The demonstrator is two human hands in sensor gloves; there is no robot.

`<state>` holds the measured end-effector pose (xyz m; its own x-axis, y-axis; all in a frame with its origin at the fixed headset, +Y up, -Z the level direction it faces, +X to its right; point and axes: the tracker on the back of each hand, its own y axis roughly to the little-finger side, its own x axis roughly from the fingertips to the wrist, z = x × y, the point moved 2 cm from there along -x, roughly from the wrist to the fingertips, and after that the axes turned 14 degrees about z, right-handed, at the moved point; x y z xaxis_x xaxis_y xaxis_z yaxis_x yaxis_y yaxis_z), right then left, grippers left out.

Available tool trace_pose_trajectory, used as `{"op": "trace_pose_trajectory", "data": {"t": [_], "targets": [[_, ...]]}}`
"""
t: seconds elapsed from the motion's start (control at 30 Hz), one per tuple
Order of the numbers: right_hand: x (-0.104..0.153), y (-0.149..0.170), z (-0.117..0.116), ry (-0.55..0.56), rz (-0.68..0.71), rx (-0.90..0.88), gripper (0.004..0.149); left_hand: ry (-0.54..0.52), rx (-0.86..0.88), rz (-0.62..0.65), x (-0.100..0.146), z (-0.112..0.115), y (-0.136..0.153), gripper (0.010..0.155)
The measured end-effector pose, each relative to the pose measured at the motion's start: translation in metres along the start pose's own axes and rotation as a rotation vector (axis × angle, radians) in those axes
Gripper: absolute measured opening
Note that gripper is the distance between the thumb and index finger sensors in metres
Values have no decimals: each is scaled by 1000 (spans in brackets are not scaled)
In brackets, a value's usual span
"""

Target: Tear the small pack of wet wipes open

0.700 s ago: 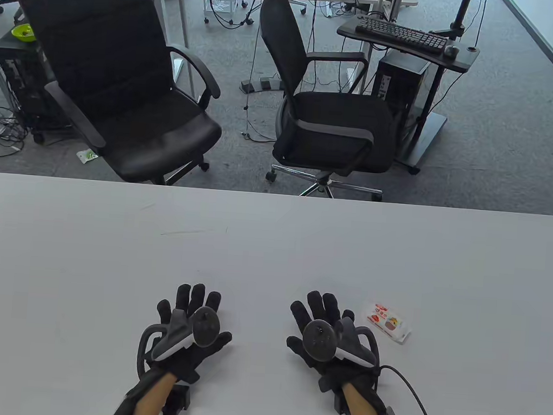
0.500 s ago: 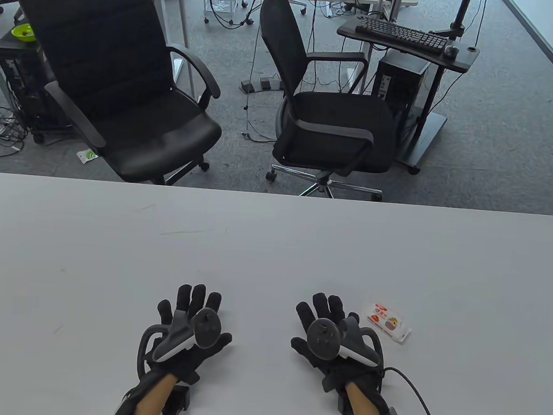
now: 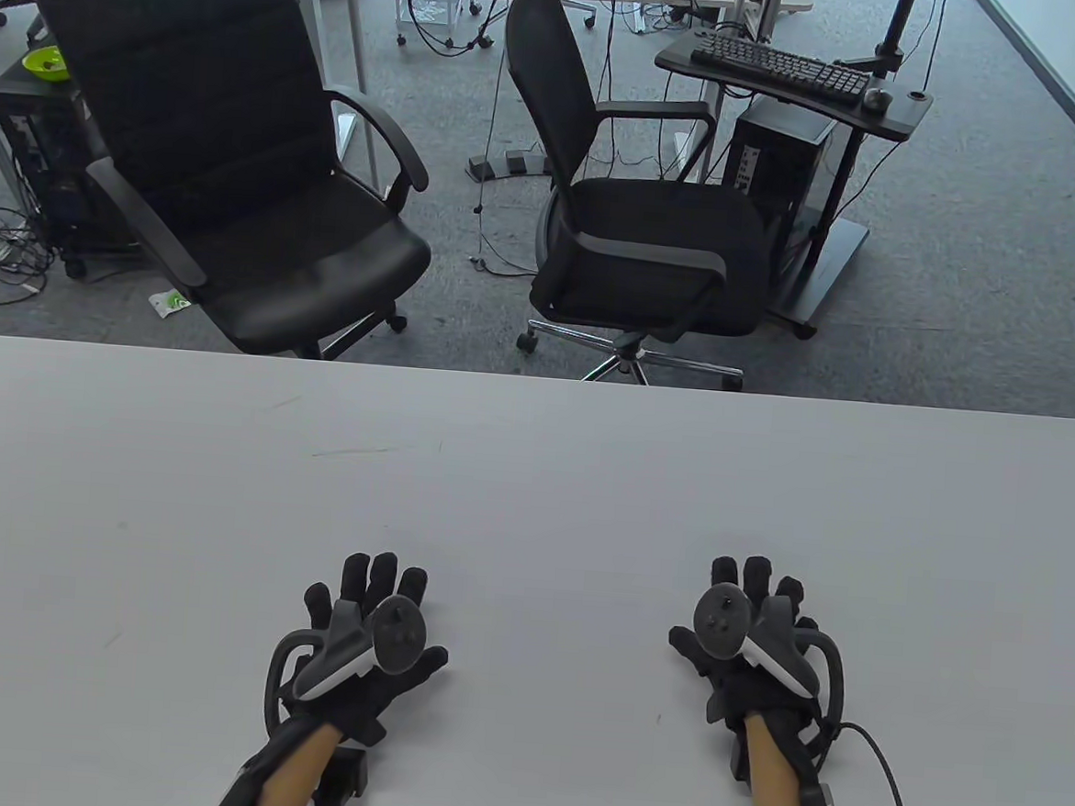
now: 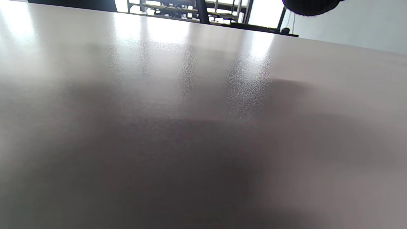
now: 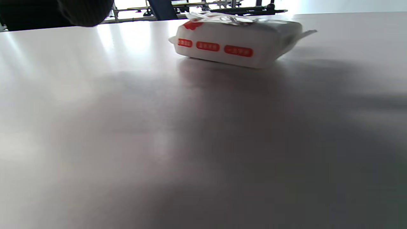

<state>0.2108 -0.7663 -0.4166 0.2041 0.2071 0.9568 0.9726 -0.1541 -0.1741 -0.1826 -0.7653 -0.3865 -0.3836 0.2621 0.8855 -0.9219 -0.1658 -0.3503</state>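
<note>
The small white pack of wet wipes (image 5: 235,44) with red labels lies flat on the table, seen close in the right wrist view. In the table view it is hidden under my right hand (image 3: 750,588), which hovers over it with fingers spread and grips nothing. One gloved fingertip (image 5: 82,12) shows at the top left of the right wrist view, apart from the pack. My left hand (image 3: 377,594) rests on the table to the left, fingers spread and empty. The left wrist view shows only bare tabletop and one fingertip (image 4: 308,6).
The white table (image 3: 532,476) spans the view. Two black office chairs (image 3: 241,171) (image 3: 642,226) stand beyond its far edge. A cable (image 3: 889,777) runs from my right wrist toward the near edge.
My right hand has moved right and slightly away from me, and now covers the pack in the table view. My left hand has not moved.
</note>
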Motion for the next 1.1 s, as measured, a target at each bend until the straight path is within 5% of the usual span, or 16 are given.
{"op": "trace_pose_trajectory", "data": {"t": [0.3, 0.53, 0.73, 0.83, 1.1], "targets": [[1, 28, -17, -163, -212, -32, 89, 13, 5, 12, -1, 1, 0, 85], [0, 18, -9, -63, -162, -1, 72, 28, 4, 52, -1, 0, -8, 86], [-3, -32, 2, -6, 119, -100, 70, -22, 56, 166, 0, -4, -21, 91], [-2, -82, 9, 37, 339, -111, 69, -52, 75, 250, 3, -8, -33, 94], [6, -161, -1, 43, 676, -156, 70, -81, 189, 392, 4, -7, -59, 101]]}}
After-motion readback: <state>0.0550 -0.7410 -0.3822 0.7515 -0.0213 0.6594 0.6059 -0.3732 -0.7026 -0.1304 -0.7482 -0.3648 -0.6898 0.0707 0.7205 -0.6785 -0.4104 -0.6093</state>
